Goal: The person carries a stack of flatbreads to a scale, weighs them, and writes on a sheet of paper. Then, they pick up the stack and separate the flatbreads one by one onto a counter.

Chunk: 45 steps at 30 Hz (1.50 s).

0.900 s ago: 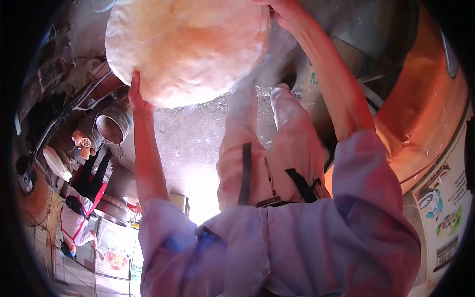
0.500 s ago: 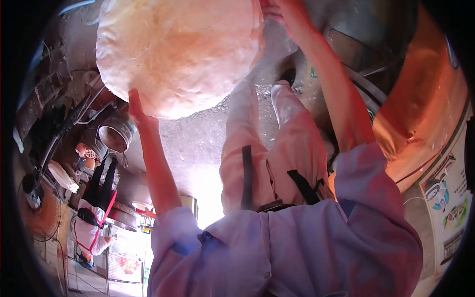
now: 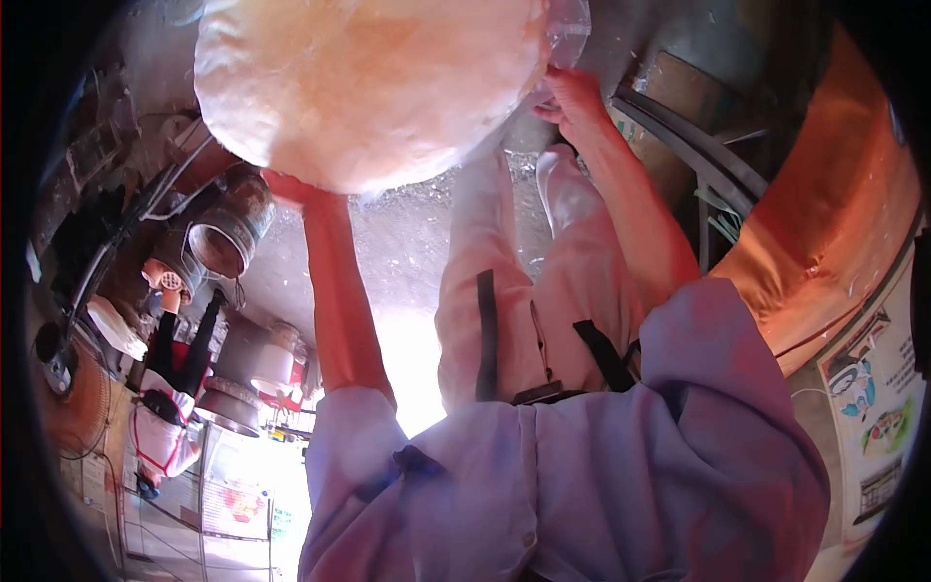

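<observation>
A large, round, pale puffy piece (image 3: 369,87), wrinkled at its rim, fills the top of the view. My left hand (image 3: 289,187) is at its lower left edge, with the fingers partly hidden against it. At its right edge is my right hand (image 3: 572,102), its fingers bent together close to the rim; what they pinch is too small to tell. Thin clear plastic (image 3: 570,29) shows above my right hand.
Metal buckets (image 3: 221,247) and a fan (image 3: 78,403) are at the left. Another person (image 3: 160,432) in a red-strapped apron is at the lower left. A dark metal bar (image 3: 693,145) and an orange sheet (image 3: 824,228) lie at the right.
The round piece has shifted slightly up and right. My left hand has moved right along its edge, its thumb no longer clear on top. My right hand has come down the right edge.
</observation>
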Each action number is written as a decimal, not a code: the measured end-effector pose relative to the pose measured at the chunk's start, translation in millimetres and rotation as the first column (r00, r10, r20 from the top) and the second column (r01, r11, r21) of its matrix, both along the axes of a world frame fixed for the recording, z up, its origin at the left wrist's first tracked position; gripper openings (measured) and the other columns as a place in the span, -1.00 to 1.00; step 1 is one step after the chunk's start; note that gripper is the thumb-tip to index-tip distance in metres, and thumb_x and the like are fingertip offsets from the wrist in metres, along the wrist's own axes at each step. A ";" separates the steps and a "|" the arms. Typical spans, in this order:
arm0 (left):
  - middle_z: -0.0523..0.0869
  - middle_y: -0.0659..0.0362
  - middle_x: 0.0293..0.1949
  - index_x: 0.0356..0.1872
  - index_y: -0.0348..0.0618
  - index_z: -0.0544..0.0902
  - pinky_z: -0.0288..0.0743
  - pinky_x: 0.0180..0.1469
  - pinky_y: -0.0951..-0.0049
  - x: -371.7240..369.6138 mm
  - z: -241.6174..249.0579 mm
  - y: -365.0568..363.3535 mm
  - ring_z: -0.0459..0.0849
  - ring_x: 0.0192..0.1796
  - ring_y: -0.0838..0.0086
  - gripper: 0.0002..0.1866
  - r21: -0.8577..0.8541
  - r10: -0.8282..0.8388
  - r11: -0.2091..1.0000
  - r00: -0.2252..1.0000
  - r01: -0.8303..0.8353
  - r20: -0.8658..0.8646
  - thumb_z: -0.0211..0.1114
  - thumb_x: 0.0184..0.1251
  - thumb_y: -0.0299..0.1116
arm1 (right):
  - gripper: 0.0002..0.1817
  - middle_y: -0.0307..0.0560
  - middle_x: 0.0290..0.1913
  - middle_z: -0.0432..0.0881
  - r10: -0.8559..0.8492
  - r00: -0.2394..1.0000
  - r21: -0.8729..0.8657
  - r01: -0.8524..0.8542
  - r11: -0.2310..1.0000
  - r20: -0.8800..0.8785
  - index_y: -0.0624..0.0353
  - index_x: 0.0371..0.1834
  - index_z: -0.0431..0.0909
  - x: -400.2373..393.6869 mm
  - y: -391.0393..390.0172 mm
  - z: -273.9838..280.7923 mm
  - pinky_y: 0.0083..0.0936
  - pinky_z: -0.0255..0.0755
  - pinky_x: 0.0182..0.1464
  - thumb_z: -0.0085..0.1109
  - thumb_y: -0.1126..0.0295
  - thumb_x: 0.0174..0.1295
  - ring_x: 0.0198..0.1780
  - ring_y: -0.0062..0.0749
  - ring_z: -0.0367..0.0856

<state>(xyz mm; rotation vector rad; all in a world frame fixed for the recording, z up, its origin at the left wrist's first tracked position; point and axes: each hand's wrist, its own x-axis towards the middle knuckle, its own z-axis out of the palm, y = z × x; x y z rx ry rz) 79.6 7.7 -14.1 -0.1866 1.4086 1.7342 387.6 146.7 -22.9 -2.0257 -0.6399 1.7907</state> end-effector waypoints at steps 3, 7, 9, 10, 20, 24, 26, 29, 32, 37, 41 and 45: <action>0.37 -0.02 0.31 0.33 -0.25 0.29 0.24 0.34 -0.08 8.5 13.4 -1.5 0.33 0.34 -0.02 -0.26 -0.032 0.135 0.991 0.990 -0.133 0.040 -0.31 0.33 0.14 | -0.69 -0.14 -0.17 0.60 -0.100 0.963 -0.072 0.085 0.994 -0.248 0.10 -0.05 0.53 0.6 -25.9 -0.2 -0.22 0.45 0.01 0.18 0.15 0.27 -0.10 -0.35 0.56; 0.55 0.08 0.07 0.16 -0.20 0.46 0.42 0.13 0.03 33.5 -0.8 -49.9 0.49 0.13 0.19 -0.44 -0.218 0.028 0.973 0.979 -0.072 -0.201 -0.12 0.38 0.04 | -0.71 -0.17 -0.30 0.61 -0.172 0.790 -0.151 0.101 0.983 -0.588 0.13 -0.12 0.51 30.4 -42.0 41.2 -0.20 0.48 0.00 0.18 0.15 0.29 -0.21 -0.34 0.61; 0.61 0.15 -0.15 0.02 -0.20 0.51 0.50 -0.04 0.17 63.9 6.8 -71.7 0.54 -0.08 0.38 -0.61 -0.430 0.021 0.894 0.969 -0.129 -0.246 0.03 0.38 -0.11 | -0.73 -0.17 -0.36 0.61 -0.171 0.678 -0.171 0.068 0.983 -0.715 0.14 -0.18 0.49 29.0 -48.9 41.8 -0.19 0.51 -0.03 0.20 0.17 0.28 -0.26 -0.34 0.63; 0.60 0.17 -0.22 -0.04 -0.22 0.52 0.52 -0.10 0.25 78.4 8.3 -75.0 0.53 -0.17 0.44 -0.65 -0.492 0.046 0.853 0.964 -0.175 -0.263 0.11 0.36 -0.16 | -0.75 -0.17 -0.39 0.61 -0.150 0.647 -0.148 0.058 0.987 -0.748 0.13 -0.21 0.48 20.1 -43.5 37.4 -0.17 0.52 -0.03 0.19 0.18 0.29 -0.29 -0.34 0.64; 0.63 0.17 -0.41 -0.33 -0.23 0.55 0.51 -0.34 0.49 85.8 39.7 -80.8 0.59 -0.40 0.47 -0.86 -0.218 0.036 0.975 0.999 -0.039 -0.016 0.12 0.37 -0.39 | -0.87 -0.17 -0.46 0.67 0.190 0.780 -0.004 -0.239 0.971 -0.596 0.06 -0.30 0.48 19.6 -0.5 93.8 -0.18 0.54 -0.08 0.14 0.28 0.32 -0.32 -0.31 0.68; 0.63 0.18 -0.46 -0.41 -0.23 0.56 0.51 -0.34 0.51 73.7 56.5 -88.3 0.61 -0.43 0.50 -0.81 -0.275 -0.130 0.956 0.988 0.104 -0.080 0.17 0.37 -0.34 | -0.82 -0.16 -0.46 0.59 0.158 0.858 0.030 -0.165 0.986 -0.489 0.14 -0.37 0.50 1.4 7.3 104.0 -0.29 0.54 -0.14 0.21 0.27 0.25 -0.33 -0.31 0.66; 0.63 0.19 -0.50 -0.44 -0.21 0.57 0.51 -0.33 0.52 66.0 54.7 -94.6 0.61 -0.44 0.54 -0.80 -0.313 -0.220 0.935 0.965 0.167 -0.141 0.17 0.37 -0.34 | -0.83 -0.17 -0.45 0.59 0.268 0.829 0.221 -0.179 0.959 -0.491 0.14 -0.42 0.51 7.0 19.9 125.5 -0.29 0.54 -0.15 0.21 0.31 0.23 -0.33 -0.33 0.66; 0.63 0.21 -0.52 -0.51 -0.18 0.57 0.50 -0.33 0.53 33.2 43.5 -98.7 0.59 -0.44 0.56 -0.78 -0.296 -0.210 0.948 0.927 0.116 -0.311 0.17 0.34 -0.34 | -0.85 -0.19 -0.44 0.58 0.292 0.874 0.107 -0.272 0.956 -0.389 0.16 -0.41 0.53 7.6 22.5 128.2 -0.30 0.54 -0.15 0.21 0.33 0.22 -0.34 -0.35 0.65; 0.60 0.22 -0.30 -0.27 -0.15 0.54 0.48 -0.23 0.45 -26.4 42.0 -73.7 0.55 -0.22 0.56 -0.78 -0.433 -0.080 0.897 0.933 -0.085 -0.350 0.22 0.31 -0.21 | -0.86 -0.16 -0.41 0.59 0.498 0.819 0.302 -0.416 0.858 -0.285 0.18 -0.36 0.57 13.8 40.8 141.2 -0.33 0.54 -0.15 0.21 0.34 0.22 -0.33 -0.36 0.65; 0.65 0.26 -0.16 0.06 -0.12 0.57 0.46 -0.07 0.37 -124.3 -3.1 -18.0 0.58 -0.10 0.52 -0.48 -0.290 -0.061 0.957 0.986 0.014 -0.154 0.26 0.26 0.06 | -0.66 -0.09 -0.24 0.65 0.167 0.984 0.188 -0.176 0.966 0.063 0.19 -0.10 0.58 -35.9 147.2 111.8 -0.40 0.53 -0.12 0.21 0.16 0.23 -0.18 -0.38 0.62; 0.70 0.26 -0.18 -0.02 -0.17 0.62 0.50 -0.11 0.48 -146.5 -13.1 26.3 0.63 -0.13 0.53 -0.64 -0.379 -0.248 0.908 0.957 0.175 -0.152 0.27 0.32 -0.13 | -0.60 -0.12 -0.19 0.67 0.330 0.878 0.028 -0.342 0.939 -0.347 0.20 0.03 0.57 -64.0 206.6 20.9 -0.52 0.50 -0.13 0.22 0.18 0.22 -0.17 -0.45 0.61; 0.70 0.27 -0.30 -0.13 -0.20 0.66 0.50 -0.20 0.57 -153.1 -16.2 33.6 0.63 -0.24 0.60 -0.78 -0.324 -0.218 0.940 0.920 0.107 -0.327 0.25 0.34 -0.28 | -0.71 -0.20 -0.26 0.66 0.462 0.867 0.377 -0.371 0.848 -0.186 0.20 -0.14 0.63 -61.4 237.4 31.8 -0.57 0.47 -0.16 0.25 0.24 0.19 -0.22 -0.53 0.60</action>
